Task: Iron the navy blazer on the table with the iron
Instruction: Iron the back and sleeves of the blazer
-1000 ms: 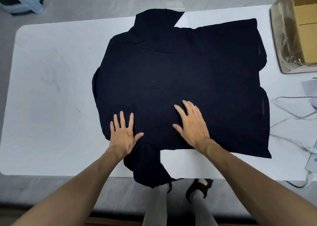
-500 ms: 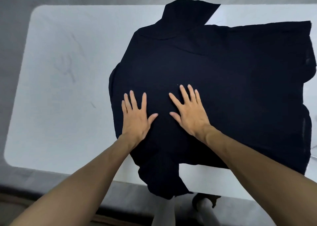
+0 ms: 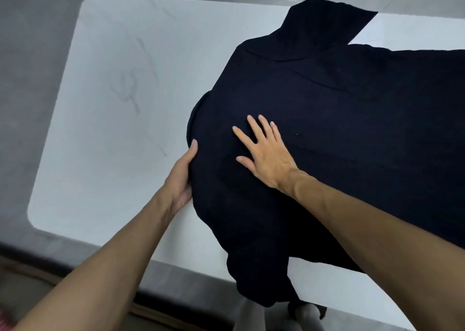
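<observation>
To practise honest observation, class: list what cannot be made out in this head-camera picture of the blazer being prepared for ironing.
The iron is not in the head view at all.
The blazer is cut off on its right by the picture's right edge.
The left hand has its fingers hidden under the blazer's edge, so its hold is unclear.

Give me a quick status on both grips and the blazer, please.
Left grip pinches navy blazer edge; right grip flat on it. Blazer spread on white table. No iron in view.
</observation>
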`<state>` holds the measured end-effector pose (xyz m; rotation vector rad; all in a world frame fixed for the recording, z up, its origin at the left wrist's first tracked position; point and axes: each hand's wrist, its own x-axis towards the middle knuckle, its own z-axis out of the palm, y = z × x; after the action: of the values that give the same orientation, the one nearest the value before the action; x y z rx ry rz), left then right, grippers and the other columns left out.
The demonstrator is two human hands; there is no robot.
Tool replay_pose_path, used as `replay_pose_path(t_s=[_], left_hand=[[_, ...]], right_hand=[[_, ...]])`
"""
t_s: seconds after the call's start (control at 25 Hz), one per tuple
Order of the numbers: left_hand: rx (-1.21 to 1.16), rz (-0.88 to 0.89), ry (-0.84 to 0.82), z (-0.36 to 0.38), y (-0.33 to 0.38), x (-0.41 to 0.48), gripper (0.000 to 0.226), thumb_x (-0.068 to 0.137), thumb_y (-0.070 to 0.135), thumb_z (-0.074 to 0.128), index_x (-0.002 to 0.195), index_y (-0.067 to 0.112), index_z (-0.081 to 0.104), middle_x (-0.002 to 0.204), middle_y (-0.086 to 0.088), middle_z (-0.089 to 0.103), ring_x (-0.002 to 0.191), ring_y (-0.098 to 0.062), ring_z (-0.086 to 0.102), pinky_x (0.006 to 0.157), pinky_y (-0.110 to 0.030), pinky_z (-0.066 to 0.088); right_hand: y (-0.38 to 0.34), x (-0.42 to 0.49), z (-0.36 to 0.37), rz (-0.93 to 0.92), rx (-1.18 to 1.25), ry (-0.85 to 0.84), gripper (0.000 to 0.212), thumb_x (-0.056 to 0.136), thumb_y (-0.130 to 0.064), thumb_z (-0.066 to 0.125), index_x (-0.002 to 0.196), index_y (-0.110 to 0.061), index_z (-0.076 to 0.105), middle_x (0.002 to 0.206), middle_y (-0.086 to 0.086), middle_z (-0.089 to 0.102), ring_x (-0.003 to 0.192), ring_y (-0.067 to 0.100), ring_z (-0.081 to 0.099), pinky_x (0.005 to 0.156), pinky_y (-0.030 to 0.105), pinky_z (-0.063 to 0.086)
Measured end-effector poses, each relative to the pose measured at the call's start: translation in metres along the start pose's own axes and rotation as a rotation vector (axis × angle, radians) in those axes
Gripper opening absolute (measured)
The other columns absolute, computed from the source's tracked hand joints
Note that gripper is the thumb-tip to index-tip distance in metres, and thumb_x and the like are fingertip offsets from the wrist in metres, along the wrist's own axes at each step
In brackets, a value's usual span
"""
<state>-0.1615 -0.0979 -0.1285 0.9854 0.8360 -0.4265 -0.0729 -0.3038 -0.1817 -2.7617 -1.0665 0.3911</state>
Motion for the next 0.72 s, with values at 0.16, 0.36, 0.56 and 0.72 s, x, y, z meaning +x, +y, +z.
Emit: replay_pose_path(t_s=[0.16, 0.36, 0.56, 0.72], left_hand=[[0.18, 0.026, -0.071, -0.005, 0.009, 0.004, 0.042, 0.099, 0.047, 0.051, 0.134, 0.025, 0.06, 0.132, -0.008, 0.064, 0.118, -0.03, 0.06, 0.101, -0.044, 0.051], [0.415, 0.051, 0.037, -0.01, 0.029, 0.005, 0.036, 0.098, 0.042, 0.053, 0.116, 0.015, 0.069, 0.108, -0.005, 0.075, 0.102, -0.029, 0.071, 0.077, -0.035, 0.06], [0.353, 0.197, 0.327, -0.008, 0.012, 0.009, 0.047, 0.083, -0.008, 0.051, 0.126, 0.012, 0.049, 0.125, -0.006, 0.063, 0.109, -0.019, 0.063, 0.086, -0.029, 0.054], [0.814, 0.484, 0.549, 0.01, 0.025, 0.037, 0.064, 0.083, 0.013, 0.061, 0.142, 0.019, 0.038, 0.14, -0.002, 0.048, 0.126, -0.018, 0.048, 0.104, -0.034, 0.043]], right_hand=[[-0.001, 0.007, 0.014, 0.023, -0.14, -0.139, 0.069, 0.097, -0.06, 0.023, 0.156, -0.027, 0.006, 0.161, 0.018, -0.004, 0.147, 0.039, -0.008, 0.119, 0.053, 0.003], [-0.032, 0.007, 0.012, 0.0, -0.001, 0.041, 0.072, 0.093, -0.063, 0.031, 0.154, -0.027, 0.017, 0.159, 0.017, 0.015, 0.147, 0.038, 0.01, 0.119, 0.053, 0.01], [-0.051, -0.001, 0.018, -0.241, -0.148, -0.183, 0.079, 0.093, -0.066, 0.029, 0.156, -0.025, 0.003, 0.162, 0.014, 0.001, 0.149, 0.031, -0.003, 0.121, 0.048, 0.002], [-0.023, 0.029, -0.005, -0.24, 0.032, 0.11, 0.052, 0.099, -0.042, 0.039, 0.144, -0.017, 0.044, 0.151, 0.011, 0.039, 0.141, 0.029, 0.033, 0.118, 0.043, 0.019]])
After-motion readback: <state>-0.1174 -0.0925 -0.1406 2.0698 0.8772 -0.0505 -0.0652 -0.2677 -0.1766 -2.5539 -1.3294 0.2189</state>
